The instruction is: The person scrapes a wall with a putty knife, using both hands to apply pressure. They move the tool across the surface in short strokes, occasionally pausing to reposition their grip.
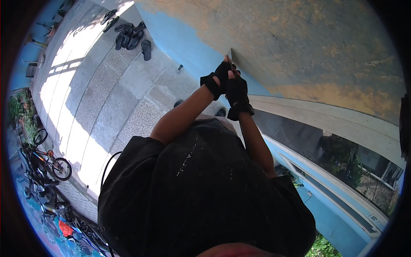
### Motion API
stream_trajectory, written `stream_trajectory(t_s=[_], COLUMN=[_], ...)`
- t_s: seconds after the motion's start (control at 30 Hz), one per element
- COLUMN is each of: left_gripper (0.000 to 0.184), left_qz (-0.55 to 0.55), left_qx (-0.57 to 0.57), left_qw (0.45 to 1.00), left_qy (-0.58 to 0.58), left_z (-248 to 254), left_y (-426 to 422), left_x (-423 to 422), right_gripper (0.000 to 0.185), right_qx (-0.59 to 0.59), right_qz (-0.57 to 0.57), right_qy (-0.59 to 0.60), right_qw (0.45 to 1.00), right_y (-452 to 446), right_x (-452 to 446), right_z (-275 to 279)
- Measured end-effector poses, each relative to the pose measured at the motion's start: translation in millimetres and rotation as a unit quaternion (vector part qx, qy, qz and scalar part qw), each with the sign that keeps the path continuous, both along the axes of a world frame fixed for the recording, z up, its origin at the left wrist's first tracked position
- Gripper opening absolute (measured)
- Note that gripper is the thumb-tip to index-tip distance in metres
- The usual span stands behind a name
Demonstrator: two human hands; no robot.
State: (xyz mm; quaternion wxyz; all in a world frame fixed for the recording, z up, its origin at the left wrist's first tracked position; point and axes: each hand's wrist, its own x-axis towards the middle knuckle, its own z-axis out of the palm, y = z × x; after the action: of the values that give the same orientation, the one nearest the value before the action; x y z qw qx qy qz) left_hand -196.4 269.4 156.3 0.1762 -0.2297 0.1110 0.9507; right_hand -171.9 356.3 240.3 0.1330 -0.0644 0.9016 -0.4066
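Apparently, both hands close on one slim tool, likely a scraper [232, 55], at the far end of the person's reach, against or just beside the patchy wall [299, 47]. The left hand [220, 78] wraps it from the left, fingertips near the blade; the right hand [237, 91] clasps it just to the right and nearer. It should be light and stiff, with a thin edge, best held by the handle, which the gloves hide. Its long axis seems to run near to far, blade pointing away from the body.
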Motion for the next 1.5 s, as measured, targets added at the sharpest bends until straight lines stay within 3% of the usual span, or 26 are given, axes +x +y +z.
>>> stream_trajectory(t_s=[0.1, 0.2, 0.27, 0.33, 0.4, 0.47, 0.67, 0.73, 0.77, 0.87, 0.93, 1.0, 1.07, 1.17, 1.33, 1.43, 1.5], left_gripper=[0.063, 0.057, 0.055, 0.063, 0.062, 0.059, 0.058, 0.058, 0.059, 0.061, 0.06, 0.064, 0.066, 0.068, 0.073, 0.071, 0.067], left_qz=[-0.05, -0.006, 0.028, -0.026, 0.011, -0.047, 0.002, -0.064, -0.017, 0.049, 0.019, -0.012, -0.022, -0.035, 0.031, 0.025, -0.014], left_qx=[0.066, 0.027, 0.021, 0.061, 0.039, 0.017, 0.032, 0.136, 0.039, 0.003, 0.021, 0.009, 0.07, -0.041, 0.003, -0.012, 0.028], left_qw=[0.991, 0.999, 0.999, 0.995, 0.993, 0.995, 0.999, 0.984, 0.997, 0.998, 1.0, 1.0, 0.996, 0.998, 0.997, 0.994, 0.997], left_qy=[0.101, 0.022, 0.039, 0.076, 0.111, 0.087, 0.008, 0.099, 0.065, 0.025, -0.013, 0.004, 0.046, 0.043, -0.066, -0.109, -0.074], left_z=[5.4, 23.9, 23.3, 8.8, 11.2, 15.1, 18.2, 10.4, 16.1, 22.3, 4.8, -4.9, -5.2, 13.3, 11.9, -10.2, -6.4], left_y=[12.4, 12.9, 4.1, -0.2, 6.5, 13.4, -2.2, 1.9, 14.4, 11.4, -2.7, -9.4, 5.2, 37.6, -3.7, -16.1, -10.1], left_x=[5.1, 2.8, 2.9, 4.4, 7.5, 8.0, 4.0, 6.6, 5.2, -1.2, -5.2, -8.0, 0.0, 2.8, -8.8, -8.9, 9.3], right_gripper=[0.045, 0.045, 0.044, 0.043, 0.043, 0.044, 0.044, 0.044, 0.045, 0.047, 0.046, 0.047, 0.045, 0.043, 0.046, 0.043, 0.041], right_qx=[-0.028, -0.034, -0.038, -0.029, -0.03, -0.057, 0.027, 0.006, -0.028, -0.064, 0.029, 0.029, -0.022, -0.057, -0.029, 0.019, -0.026], right_qz=[-0.033, -0.052, -0.019, -0.011, 0.002, -0.055, 0.03, 0.029, 0.005, -0.02, 0.011, 0.025, -0.02, -0.034, 0.016, 0.061, 0.035], right_qy=[-0.014, -0.062, 0.076, 0.069, 0.065, -0.062, -0.014, -0.001, 0.015, 0.01, 0.03, 0.026, 0.009, 0.014, -0.124, -0.06, -0.107], right_qw=[0.999, 0.996, 0.996, 0.997, 0.997, 0.995, 0.999, 1.0, 0.999, 0.998, 0.999, 0.999, 1.0, 0.998, 0.992, 0.996, 0.993], right_y=[4.6, 11.7, 6.9, 7.4, 3.0, 7.7, -6.3, 6.2, 9.8, 4.5, -7.3, -6.5, 8.6, 38.2, 0.2, -4.3, 20.6], right_x=[14.1, 8.2, 5.2, 7.1, 12.7, 21.9, 6.6, 12.4, 14.9, 7.5, -2.5, -1.8, 8.9, 6.3, -24.5, -24.8, -10.7], right_z=[16.2, 11.7, -12.1, -3.4, 13.0, 31.2, 22.3, 11.5, 14.6, 12.9, 2.1, -2.4, 0.3, -8.2, -18.9, -29.5, -3.2])
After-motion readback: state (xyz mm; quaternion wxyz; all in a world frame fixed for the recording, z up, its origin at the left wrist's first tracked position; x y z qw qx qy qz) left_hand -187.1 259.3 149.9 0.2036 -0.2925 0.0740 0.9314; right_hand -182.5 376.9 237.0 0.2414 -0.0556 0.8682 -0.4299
